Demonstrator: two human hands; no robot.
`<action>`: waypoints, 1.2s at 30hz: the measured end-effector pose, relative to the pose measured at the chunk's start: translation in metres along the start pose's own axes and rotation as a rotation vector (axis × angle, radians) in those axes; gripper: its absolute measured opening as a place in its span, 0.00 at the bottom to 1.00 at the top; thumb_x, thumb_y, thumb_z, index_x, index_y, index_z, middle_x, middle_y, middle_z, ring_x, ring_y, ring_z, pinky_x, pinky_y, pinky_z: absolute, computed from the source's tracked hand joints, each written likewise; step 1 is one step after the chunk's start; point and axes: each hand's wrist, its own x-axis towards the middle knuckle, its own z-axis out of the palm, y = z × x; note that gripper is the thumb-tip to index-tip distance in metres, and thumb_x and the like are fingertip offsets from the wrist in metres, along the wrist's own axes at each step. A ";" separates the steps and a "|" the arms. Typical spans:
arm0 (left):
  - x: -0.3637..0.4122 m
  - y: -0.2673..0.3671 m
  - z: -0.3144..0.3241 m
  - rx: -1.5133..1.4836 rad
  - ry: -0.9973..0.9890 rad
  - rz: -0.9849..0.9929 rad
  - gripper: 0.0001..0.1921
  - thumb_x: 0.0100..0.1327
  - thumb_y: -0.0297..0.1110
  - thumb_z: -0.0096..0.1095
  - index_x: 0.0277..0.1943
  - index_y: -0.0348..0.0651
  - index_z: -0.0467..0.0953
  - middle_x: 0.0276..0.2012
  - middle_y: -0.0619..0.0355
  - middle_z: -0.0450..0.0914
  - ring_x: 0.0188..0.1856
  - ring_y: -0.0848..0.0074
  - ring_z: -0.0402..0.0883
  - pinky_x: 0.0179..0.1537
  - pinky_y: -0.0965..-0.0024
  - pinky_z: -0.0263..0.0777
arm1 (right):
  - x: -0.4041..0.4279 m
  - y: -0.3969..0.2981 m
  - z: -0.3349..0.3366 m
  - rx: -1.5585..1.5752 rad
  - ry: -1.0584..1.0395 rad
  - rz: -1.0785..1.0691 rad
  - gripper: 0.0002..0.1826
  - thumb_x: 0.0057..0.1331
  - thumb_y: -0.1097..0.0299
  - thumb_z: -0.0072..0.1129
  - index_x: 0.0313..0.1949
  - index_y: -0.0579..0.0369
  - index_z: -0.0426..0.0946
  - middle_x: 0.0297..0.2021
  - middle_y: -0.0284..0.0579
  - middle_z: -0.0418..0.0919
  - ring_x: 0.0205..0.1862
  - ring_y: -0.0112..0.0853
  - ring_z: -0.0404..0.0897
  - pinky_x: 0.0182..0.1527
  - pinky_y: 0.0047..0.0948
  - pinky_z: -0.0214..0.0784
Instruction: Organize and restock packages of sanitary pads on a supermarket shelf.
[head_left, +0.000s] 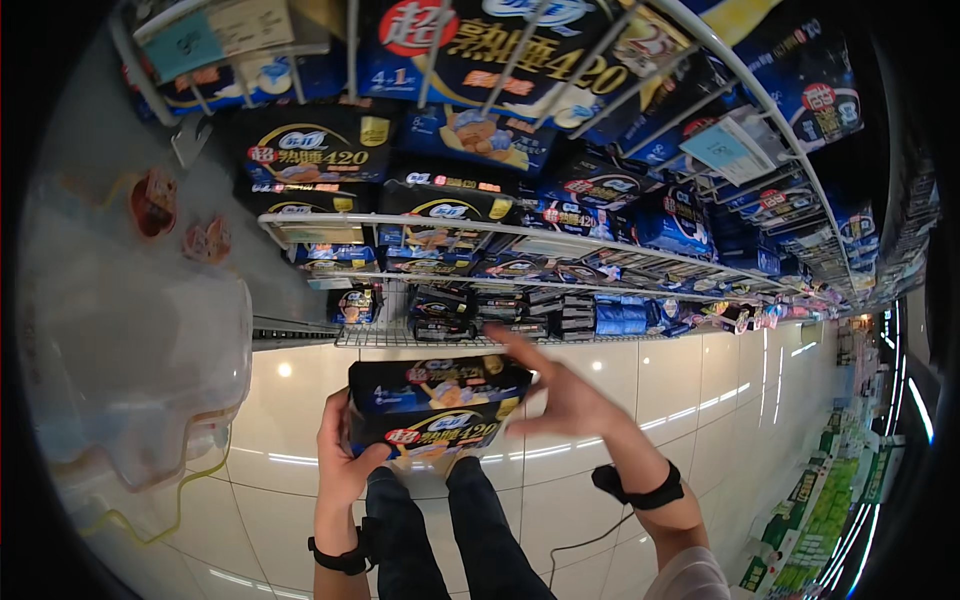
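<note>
My left hand (343, 446) grips the left end of a dark blue and black pack of sanitary pads (442, 405), with the thumb on its front face. The pack is held level above my feet, its top and printed front both visible. At its right end is my right hand (566, 394), blurred, with thumb and fingers spread. Whether those fingertips touch the pack is hard to tell. Beyond my hands, similar packs (442, 307) sit in rows on the bottom wire shelf (450, 341).
Wire shelf fronts (480, 229) with price tags (727, 150) rise in tiers before me. On the left stands a translucent plastic bin (142, 337) with a yellow strap (176, 517). A black cable (577, 547) hangs from my right wrist strap (652, 487). Glossy floor tiles (300, 510) lie below.
</note>
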 end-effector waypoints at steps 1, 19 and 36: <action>0.004 0.001 -0.001 0.036 -0.056 -0.007 0.39 0.44 0.16 0.64 0.63 0.32 0.58 0.55 0.52 0.70 0.58 0.70 0.69 0.61 0.69 0.58 | -0.003 -0.006 0.006 -0.060 0.007 0.071 0.47 0.48 0.66 0.74 0.64 0.52 0.55 0.57 0.45 0.70 0.60 0.39 0.69 0.53 0.34 0.69; 0.112 0.076 0.102 1.020 -0.012 1.042 0.27 0.46 0.26 0.70 0.53 0.44 0.74 0.61 0.49 0.66 0.65 0.52 0.61 0.62 0.55 0.57 | 0.076 -0.042 -0.068 -0.365 0.642 -0.338 0.36 0.48 0.63 0.74 0.53 0.59 0.64 0.40 0.57 0.78 0.43 0.52 0.80 0.44 0.37 0.71; 0.166 0.061 0.084 1.280 -0.397 1.109 0.30 0.37 0.49 0.77 0.42 0.40 0.76 0.50 0.51 0.76 0.55 0.57 0.72 0.55 0.54 0.65 | 0.048 0.060 -0.123 -0.796 0.791 -0.678 0.26 0.54 0.65 0.63 0.52 0.59 0.70 0.48 0.50 0.75 0.48 0.46 0.73 0.50 0.41 0.63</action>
